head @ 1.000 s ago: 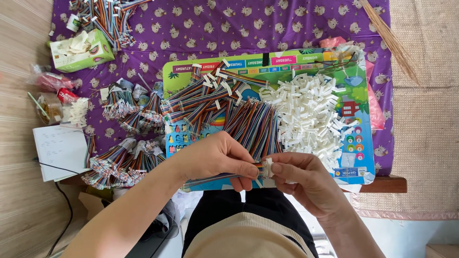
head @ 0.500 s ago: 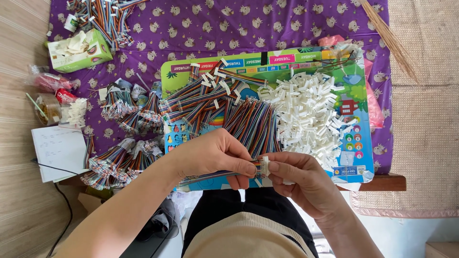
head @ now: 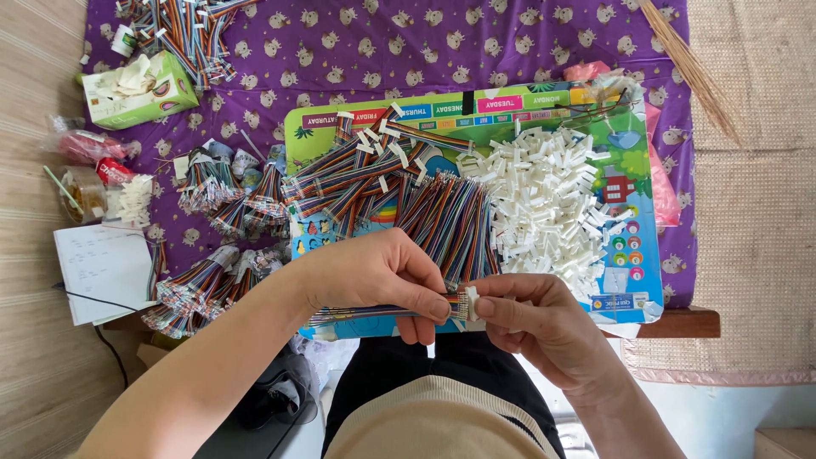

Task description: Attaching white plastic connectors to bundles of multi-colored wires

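Observation:
My left hand (head: 378, 276) pinches a flat rainbow ribbon cable (head: 365, 313) near its end, the cable running left under my palm. My right hand (head: 540, 319) grips a small white plastic connector (head: 470, 303) at the cable's tip, thumb and forefinger closed on it. Both hands meet at the near edge of a colourful plastic board (head: 633, 263). A heap of loose rainbow cables (head: 399, 191) lies on the board just beyond my left hand. A pile of white connectors (head: 548, 200) lies beyond my right hand.
A purple patterned cloth (head: 442, 51) covers the table. Bundled finished cables (head: 212, 238) lie at the left, more cables (head: 183, 25) at the far left corner. A green tissue box (head: 140, 85), a paper sheet (head: 98, 268) and thin sticks (head: 688, 68) surround the work.
The two hands stay together at the board's near edge, with small finger shifts at the cable's tip where the connector sits. Nothing else moved.

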